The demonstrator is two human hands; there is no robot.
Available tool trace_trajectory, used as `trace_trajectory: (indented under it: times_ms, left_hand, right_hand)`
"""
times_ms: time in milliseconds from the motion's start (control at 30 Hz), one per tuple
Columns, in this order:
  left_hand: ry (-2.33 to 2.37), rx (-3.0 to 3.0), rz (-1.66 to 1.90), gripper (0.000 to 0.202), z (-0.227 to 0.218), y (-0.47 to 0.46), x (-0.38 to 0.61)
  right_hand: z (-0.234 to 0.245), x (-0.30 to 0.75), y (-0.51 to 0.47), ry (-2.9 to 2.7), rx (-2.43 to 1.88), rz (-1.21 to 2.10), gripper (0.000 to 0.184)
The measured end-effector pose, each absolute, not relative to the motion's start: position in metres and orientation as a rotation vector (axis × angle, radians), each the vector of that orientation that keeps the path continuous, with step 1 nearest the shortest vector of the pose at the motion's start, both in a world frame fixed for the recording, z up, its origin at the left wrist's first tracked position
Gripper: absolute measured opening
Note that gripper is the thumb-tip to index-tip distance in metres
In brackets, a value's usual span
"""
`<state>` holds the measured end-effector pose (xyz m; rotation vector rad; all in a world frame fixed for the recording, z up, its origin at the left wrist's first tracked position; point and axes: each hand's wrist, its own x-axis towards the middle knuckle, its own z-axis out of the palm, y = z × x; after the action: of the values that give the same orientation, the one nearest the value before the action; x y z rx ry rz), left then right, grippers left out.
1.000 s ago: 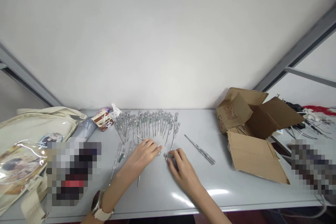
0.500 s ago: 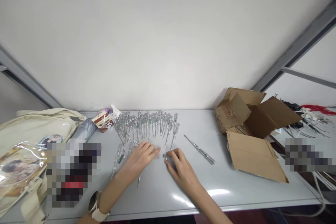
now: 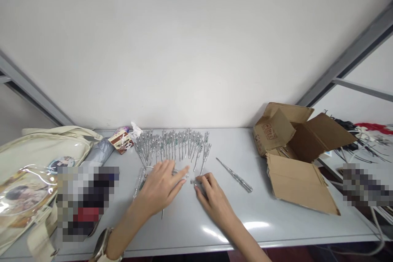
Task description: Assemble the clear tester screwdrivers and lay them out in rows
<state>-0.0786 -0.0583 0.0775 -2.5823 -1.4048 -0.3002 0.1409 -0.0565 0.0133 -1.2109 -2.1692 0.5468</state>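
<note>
My left hand (image 3: 161, 184), partly blurred, is over a screwdriver with a clear handle (image 3: 176, 171). Its thin shaft sticks out left of the hand, and its handle end shows between thumb and index finger. My right hand (image 3: 215, 200) rests on the table with thumb and index finger pinched at a small metal piece (image 3: 193, 181), just right of that handle end. More clear-handled screwdrivers (image 3: 138, 180) and a green spring (image 3: 141, 185) lie beside the left wrist, partly hidden. One screwdriver (image 3: 236, 177) lies alone to the right.
Many clear screwdrivers (image 3: 175, 143) are lined up near the wall. An open cardboard box (image 3: 302, 184) stands right, with metal rods inside. At left are a cream bag (image 3: 73, 131), a grey folded item (image 3: 102, 151) and a small brown packet (image 3: 123, 141). Wires (image 3: 344, 131) lie far right.
My left hand has turned and shifted slightly, its index finger now raised apart from the thumb. My right hand stays almost in place at the small metal piece.
</note>
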Motion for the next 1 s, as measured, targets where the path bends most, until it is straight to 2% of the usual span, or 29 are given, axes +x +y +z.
trace_trajectory:
  times_ms: [67,133,567,767,833,933,1000]
  left_hand:
    - [-1.238,-2.654,-0.202,0.031,0.069,-0.056,-0.079]
    - [-1.167,-2.669,-0.147,0.030,0.063,-0.052,-0.081]
    - [-1.276,-2.571,-0.266,0.014,0.068,-0.046,-0.091]
    - [-1.117,-2.643,-0.207,0.045,0.075,-0.044,-0.087]
    - [-1.158,-2.621,-0.262,0.047,0.079,-0.043,-0.087]
    - [-1.310,-2.633,-0.476,0.032,0.084,-0.043,-0.092]
    - [-1.505,-2.613,-0.708,0.028,0.087,-0.044,-0.098]
  right_hand:
    - [0.013,0.141,-0.056,-2.171,-1.213,0.562,0.017]
    - [0.013,0.141,-0.056,-2.176,-1.208,0.565,0.018]
    - [0.013,0.140,-0.055,-2.208,-1.234,0.563,0.015]
    - [0.013,0.140,-0.056,-2.217,-1.235,0.550,0.015]
    - [0.013,0.140,-0.055,-2.219,-1.235,0.535,0.015]
    - [0.013,0.140,-0.055,-2.219,-1.240,0.512,0.016]
    - [0.013,0.140,-0.055,-2.219,-1.249,0.505,0.016]
